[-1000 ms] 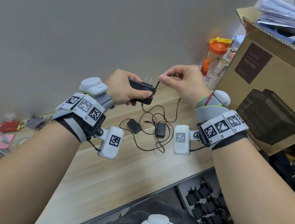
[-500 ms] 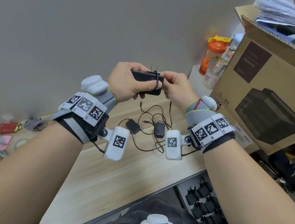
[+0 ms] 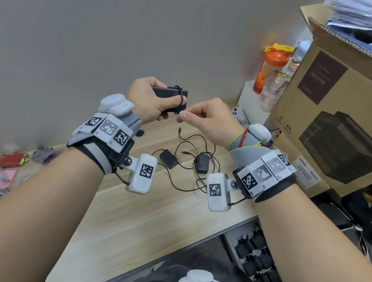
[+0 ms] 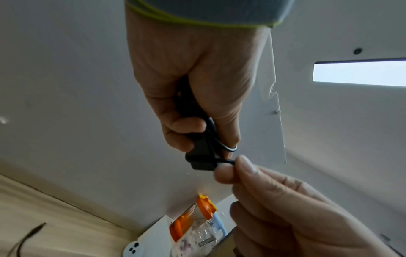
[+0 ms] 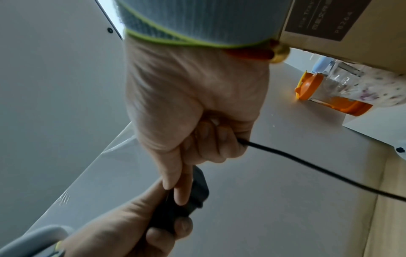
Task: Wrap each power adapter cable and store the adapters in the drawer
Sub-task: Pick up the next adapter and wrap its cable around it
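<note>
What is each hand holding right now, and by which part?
The left hand grips the black power adapter around its body. The right hand pinches that adapter's cable between thumb and fingertips, close beside the adapter.

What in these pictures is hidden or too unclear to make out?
- Adapter: head view, the left hand covers most of its body.
- Cable: right wrist view, the end inside the right hand is covered by curled fingers; the other end runs off the right edge.
- Drawer: head view, partly hidden by the right forearm; its count of adapters is unclear.
- Box: small print unreadable.
</note>
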Demonstrator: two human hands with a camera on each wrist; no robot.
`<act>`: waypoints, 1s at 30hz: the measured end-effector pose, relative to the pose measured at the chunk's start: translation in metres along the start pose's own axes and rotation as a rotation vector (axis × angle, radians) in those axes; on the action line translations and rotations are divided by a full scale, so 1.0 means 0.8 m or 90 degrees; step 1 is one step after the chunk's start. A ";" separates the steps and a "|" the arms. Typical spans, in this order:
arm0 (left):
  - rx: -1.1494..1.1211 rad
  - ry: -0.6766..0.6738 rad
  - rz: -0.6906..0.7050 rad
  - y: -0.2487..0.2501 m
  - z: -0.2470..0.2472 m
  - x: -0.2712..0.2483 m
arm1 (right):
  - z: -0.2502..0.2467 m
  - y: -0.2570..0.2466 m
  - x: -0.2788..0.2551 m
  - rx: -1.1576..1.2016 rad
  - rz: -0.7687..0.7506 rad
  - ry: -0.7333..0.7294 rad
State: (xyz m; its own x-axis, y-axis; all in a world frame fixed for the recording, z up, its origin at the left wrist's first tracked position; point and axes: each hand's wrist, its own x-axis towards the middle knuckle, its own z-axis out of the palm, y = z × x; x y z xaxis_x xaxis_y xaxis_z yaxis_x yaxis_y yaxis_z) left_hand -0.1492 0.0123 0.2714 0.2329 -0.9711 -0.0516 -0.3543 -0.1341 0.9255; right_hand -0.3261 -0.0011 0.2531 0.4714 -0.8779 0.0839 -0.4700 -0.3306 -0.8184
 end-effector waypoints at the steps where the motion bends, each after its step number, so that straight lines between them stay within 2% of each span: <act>1: 0.024 -0.011 -0.006 -0.002 -0.001 0.000 | -0.001 0.000 0.002 -0.008 -0.006 0.010; 9: 0.107 -0.129 0.013 -0.004 0.000 -0.008 | -0.025 0.006 0.020 0.108 -0.031 0.065; 18: 0.057 -0.224 0.059 0.021 0.011 -0.023 | -0.039 0.020 0.033 0.182 -0.050 0.103; 25: -0.035 -0.180 0.086 0.025 0.016 -0.018 | -0.012 0.037 0.029 0.210 0.005 0.088; 27: -0.063 -0.143 0.088 0.026 0.017 -0.015 | -0.003 0.040 0.026 0.194 0.025 0.086; 30: -0.110 -0.073 0.073 0.027 0.016 -0.006 | 0.012 0.037 0.016 0.195 0.014 0.029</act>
State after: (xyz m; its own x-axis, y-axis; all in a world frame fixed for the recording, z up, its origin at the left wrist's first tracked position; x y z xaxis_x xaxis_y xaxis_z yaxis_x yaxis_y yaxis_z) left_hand -0.1701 0.0118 0.2869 0.0919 -0.9955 0.0237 -0.2093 0.0039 0.9779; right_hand -0.3268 -0.0188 0.2245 0.4270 -0.9003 0.0845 -0.2299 -0.1984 -0.9528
